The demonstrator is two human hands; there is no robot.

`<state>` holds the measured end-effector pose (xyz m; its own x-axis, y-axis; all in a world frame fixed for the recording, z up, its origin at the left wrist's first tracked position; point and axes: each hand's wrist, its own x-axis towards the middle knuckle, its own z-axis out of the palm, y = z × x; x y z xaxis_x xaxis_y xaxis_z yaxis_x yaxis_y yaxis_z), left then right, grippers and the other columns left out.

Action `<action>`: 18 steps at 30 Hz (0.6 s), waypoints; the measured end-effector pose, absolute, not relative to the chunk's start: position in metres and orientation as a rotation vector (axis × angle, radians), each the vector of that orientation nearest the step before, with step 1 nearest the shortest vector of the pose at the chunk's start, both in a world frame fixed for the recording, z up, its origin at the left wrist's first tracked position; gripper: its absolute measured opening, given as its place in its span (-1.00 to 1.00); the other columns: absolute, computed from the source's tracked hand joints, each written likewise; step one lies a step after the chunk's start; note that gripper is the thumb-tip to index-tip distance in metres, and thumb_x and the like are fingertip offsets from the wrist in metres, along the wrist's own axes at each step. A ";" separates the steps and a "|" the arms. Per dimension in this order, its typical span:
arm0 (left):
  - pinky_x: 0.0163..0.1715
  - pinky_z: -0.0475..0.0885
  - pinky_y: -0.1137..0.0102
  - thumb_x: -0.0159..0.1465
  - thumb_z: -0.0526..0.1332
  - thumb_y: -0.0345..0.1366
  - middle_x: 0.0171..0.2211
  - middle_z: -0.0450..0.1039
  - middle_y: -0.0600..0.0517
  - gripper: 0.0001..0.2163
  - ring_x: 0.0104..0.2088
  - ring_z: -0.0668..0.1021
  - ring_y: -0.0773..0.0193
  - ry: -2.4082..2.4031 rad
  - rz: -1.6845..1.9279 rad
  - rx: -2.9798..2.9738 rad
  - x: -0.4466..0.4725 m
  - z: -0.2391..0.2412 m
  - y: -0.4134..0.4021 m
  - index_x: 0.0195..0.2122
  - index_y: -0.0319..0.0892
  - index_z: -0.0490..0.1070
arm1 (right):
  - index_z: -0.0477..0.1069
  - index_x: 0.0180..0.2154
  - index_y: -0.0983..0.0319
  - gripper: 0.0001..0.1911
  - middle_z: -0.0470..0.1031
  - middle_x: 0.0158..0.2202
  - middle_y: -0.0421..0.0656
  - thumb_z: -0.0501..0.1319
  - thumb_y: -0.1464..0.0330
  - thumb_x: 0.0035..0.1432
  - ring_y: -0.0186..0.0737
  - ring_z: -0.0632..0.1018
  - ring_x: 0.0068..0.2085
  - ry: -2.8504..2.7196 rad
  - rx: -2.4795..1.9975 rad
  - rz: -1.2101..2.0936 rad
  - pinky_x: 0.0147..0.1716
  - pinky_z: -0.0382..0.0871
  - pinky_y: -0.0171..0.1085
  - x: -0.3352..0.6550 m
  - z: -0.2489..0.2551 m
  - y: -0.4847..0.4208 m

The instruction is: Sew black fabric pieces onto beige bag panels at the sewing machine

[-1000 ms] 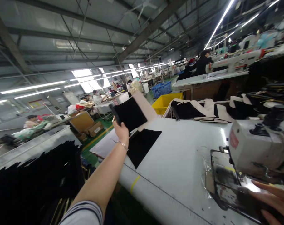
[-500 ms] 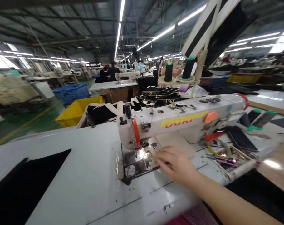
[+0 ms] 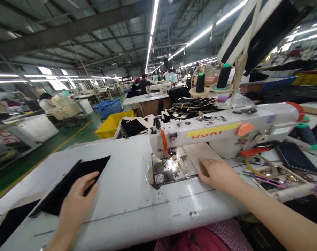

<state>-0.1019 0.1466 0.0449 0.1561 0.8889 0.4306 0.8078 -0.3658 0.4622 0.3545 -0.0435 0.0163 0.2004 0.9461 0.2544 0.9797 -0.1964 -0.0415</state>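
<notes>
On the white table [image 3: 127, 174], a black fabric piece [image 3: 72, 179] is laid flat to the left of the sewing machine [image 3: 221, 129]. Over its near part the left hand [image 3: 78, 200] is held partly open, thumb parted from the fingers, with nothing seen to be gripped; whether the cloth is touched cannot be told. A beige panel [image 3: 200, 153] is set beneath the machine's arm, to the right of the needle area, and its near right part is met by the right hand [image 3: 218, 174], whose fingers are bent (whether it is pinched or only pressed cannot be made out). By the machine's base, a tray [image 3: 291, 191] is filled with small metal pieces, and a dark phone [image 3: 298, 157] is placed just beside it. Behind the machine, two thread cones [image 3: 200, 83] are stood upright.
</notes>
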 end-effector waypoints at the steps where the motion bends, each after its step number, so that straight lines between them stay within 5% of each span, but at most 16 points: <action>1: 0.08 0.40 0.19 0.26 0.14 -0.11 0.09 0.38 0.15 -0.70 -0.01 0.53 0.13 1.557 0.954 2.321 -0.087 0.040 0.135 0.03 0.11 0.35 | 0.40 0.04 0.34 -0.53 0.54 -0.11 0.11 0.03 0.20 0.23 0.04 0.57 -0.15 -1.858 -2.284 -0.248 -0.15 0.40 -0.06 0.355 0.017 -0.044; 8: 0.14 0.36 0.17 0.28 0.11 -0.29 0.07 0.39 0.00 -0.70 0.07 0.45 0.12 0.919 0.691 2.216 0.017 0.020 0.060 0.02 -0.02 0.42 | 0.38 0.10 0.28 -0.35 0.57 -0.15 0.05 0.15 -0.01 0.12 0.03 0.60 -0.19 -1.965 -2.261 -0.164 -0.24 0.41 -0.14 0.373 0.024 -0.050; 14: 0.14 0.35 0.15 0.26 0.19 -0.29 0.02 0.43 -0.04 -0.75 0.04 0.48 0.10 0.782 0.672 1.978 0.048 0.017 0.037 -0.04 -0.07 0.47 | 0.50 -0.06 0.28 -0.61 0.59 -0.34 0.02 0.00 0.29 0.27 -0.05 0.61 -0.36 -1.912 -2.250 -0.329 -0.33 0.43 -0.16 0.371 0.033 -0.050; 18: 0.01 0.45 0.14 0.34 0.14 -0.10 -0.06 0.46 -0.15 -0.66 -0.08 0.55 0.09 0.663 0.652 1.476 0.079 0.022 0.023 0.04 -0.17 0.40 | 0.43 0.06 0.30 -0.61 0.54 -0.07 0.07 -0.01 0.38 0.29 -0.02 0.57 -0.07 -1.891 -2.143 -0.491 -0.09 0.44 -0.07 0.327 0.040 -0.081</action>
